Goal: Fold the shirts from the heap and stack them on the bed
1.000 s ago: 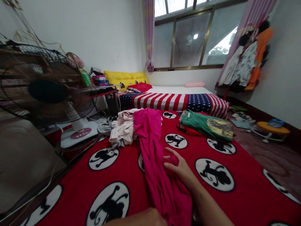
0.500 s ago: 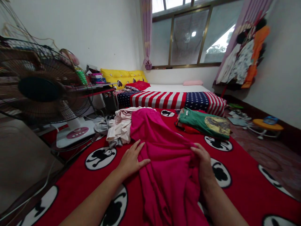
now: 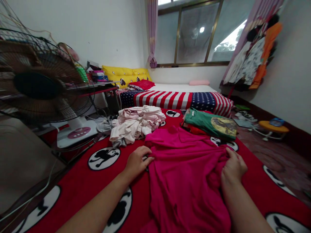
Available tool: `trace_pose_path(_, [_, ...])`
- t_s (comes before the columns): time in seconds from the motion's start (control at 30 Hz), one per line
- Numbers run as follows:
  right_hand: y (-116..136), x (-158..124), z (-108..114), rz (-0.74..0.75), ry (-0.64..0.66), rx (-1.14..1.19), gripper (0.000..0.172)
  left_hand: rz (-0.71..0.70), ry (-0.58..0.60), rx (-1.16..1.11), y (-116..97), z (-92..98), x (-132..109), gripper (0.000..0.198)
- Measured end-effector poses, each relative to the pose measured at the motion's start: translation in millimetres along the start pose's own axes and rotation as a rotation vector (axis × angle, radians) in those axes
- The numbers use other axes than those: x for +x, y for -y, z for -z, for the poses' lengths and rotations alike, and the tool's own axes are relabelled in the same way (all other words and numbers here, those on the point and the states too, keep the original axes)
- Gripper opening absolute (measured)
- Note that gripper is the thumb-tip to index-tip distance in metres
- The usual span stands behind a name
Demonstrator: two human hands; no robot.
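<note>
Well, left hand (image 3: 138,163) open beside the magenta garment (image 3: 186,184), right hand (image 3: 233,168) gripping it.

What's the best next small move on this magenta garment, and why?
Probably slide the right hand outward, easing out the bunched cloth beneath it: the magenta garment lies wrinkled on the red blanket, and the left hand sits at its other edge, where it could pin the fabric.

Red monkey-print blanket (image 3: 73,181), magenta garment (image 3: 187,181), pale clothes pile (image 3: 136,124), green shirt (image 3: 209,124)
</note>
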State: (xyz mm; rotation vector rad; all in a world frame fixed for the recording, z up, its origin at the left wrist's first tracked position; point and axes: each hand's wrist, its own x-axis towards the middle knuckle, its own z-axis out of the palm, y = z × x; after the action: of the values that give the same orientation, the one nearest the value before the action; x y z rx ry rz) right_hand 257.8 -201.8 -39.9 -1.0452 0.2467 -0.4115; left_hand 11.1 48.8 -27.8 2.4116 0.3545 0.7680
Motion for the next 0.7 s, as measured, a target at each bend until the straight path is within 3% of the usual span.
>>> trace_pose_path(0.1, [13, -10, -5, 0.005, -0.068, 0.033, 0.029, 0.178, -0.249, -0.270, 6, 14.4, 8, 0.028])
trace_pose_path(0.2, [17, -18, -7, 0.080, 0.110, -0.074, 0.037, 0.315, -0.438, -0.388, 29, 26.2, 14, 0.035])
trace_pose_path(0.33, [7, -18, -5, 0.024, 0.310, -0.227, 0.059, 0.414, -0.539, -0.328, 56, 30.0, 15, 0.037])
trace_pose_path(0.43, [4, -15, -3, 0.317, 0.332, -0.426, 0.057, 0.307, -0.587, -0.180, 49, 31.4, 12, 0.037])
trace_pose_path(0.5, [8, -17, -3, 0.552, 0.375, -0.525, 0.049, 0.126, -0.580, -0.032, 30, 32.7, 9, 0.028])
trace_pose_path(0.57, [16, -23, -4, 0.666, 0.475, -0.604, 0.039, -0.065, -0.504, 0.086, 10, 32.4, 6, 0.017])
trace_pose_path(0.63, [23, -31, -4, 0.691, 0.562, -0.754, 0.035, -0.209, -0.328, 0.182, -6, 28.7, 2, 0.016])
trace_pose_path(0.7, [27, -37, -2, 0.702, 0.581, -1.010, 0.045, -0.270, -0.106, 0.269, -11, 22.0, -1, 0.028])
